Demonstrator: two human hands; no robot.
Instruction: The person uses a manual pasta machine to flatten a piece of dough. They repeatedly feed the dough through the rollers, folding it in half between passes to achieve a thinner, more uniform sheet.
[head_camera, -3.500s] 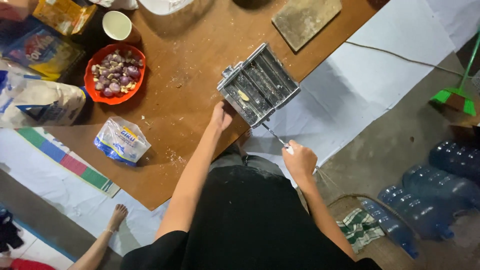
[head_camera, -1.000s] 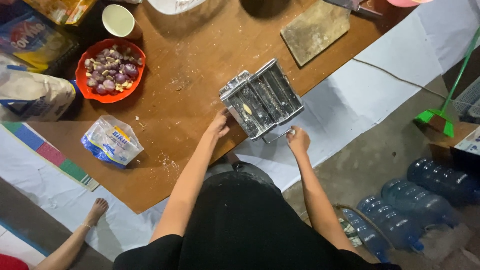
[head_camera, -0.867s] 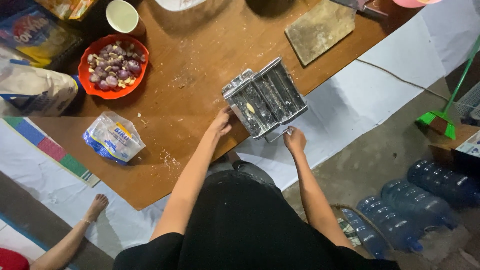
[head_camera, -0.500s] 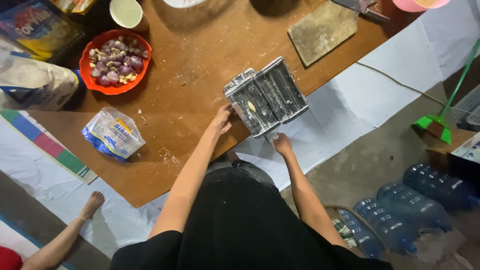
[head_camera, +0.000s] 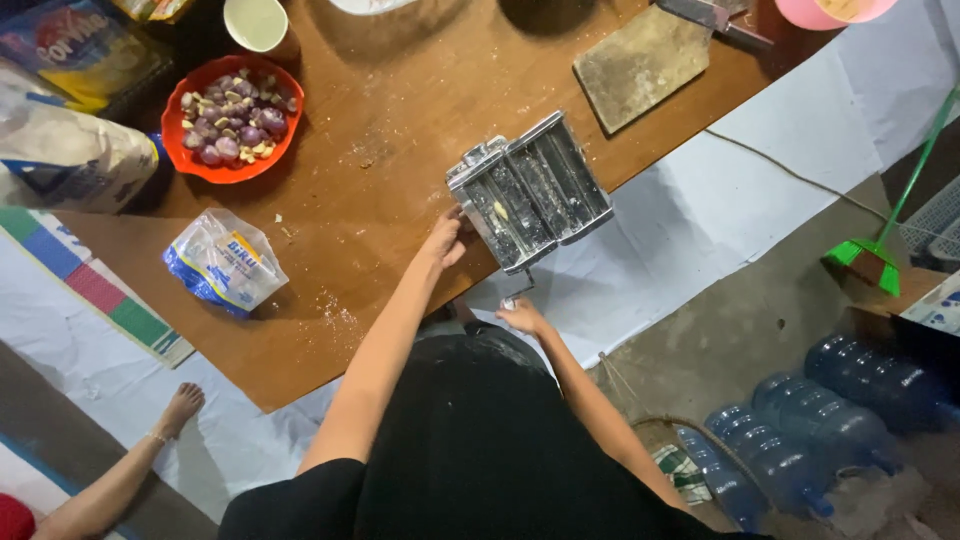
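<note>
Pasta machine, bare metal, sits near the table's right edge, roughly at centre of view, set askew to the board. A small pale scrap lies on its rollers.

Left hand: at 7 o'clock from the machine, laid against its near left corner. Forearm straight, reaching up from 6 o'clock, wrist level with the tabletop. Fingers together and curled onto the metal side, thumb apart toward the body. Contact with the housing appears firm.

Right hand: at 6 o'clock from the machine, just below the table edge, over the white sheet. Fingers closed round the crank, which comes down from the machine's near side. Elbow bent, forearm running back toward 5 o'clock. Exact finger wrap not resolvable; the handle is small and mostly covered.

Surroundings, from the machine:
- red bowl of small purple and pale pieces, 10 o'clock, well apart.
- clear plastic bag with blue print, 8 o'clock, lying flat.
- large sack at 9 o'clock, far edge of table.
- grey board, 1 o'clock, near.
- white cup, 11 o'clock.
- blue water jugs on the floor, 4 o'clock.
- green broom, 3 o'clock.
- another person's bare foot, 8 o'clock, on the floor sheet.
</note>
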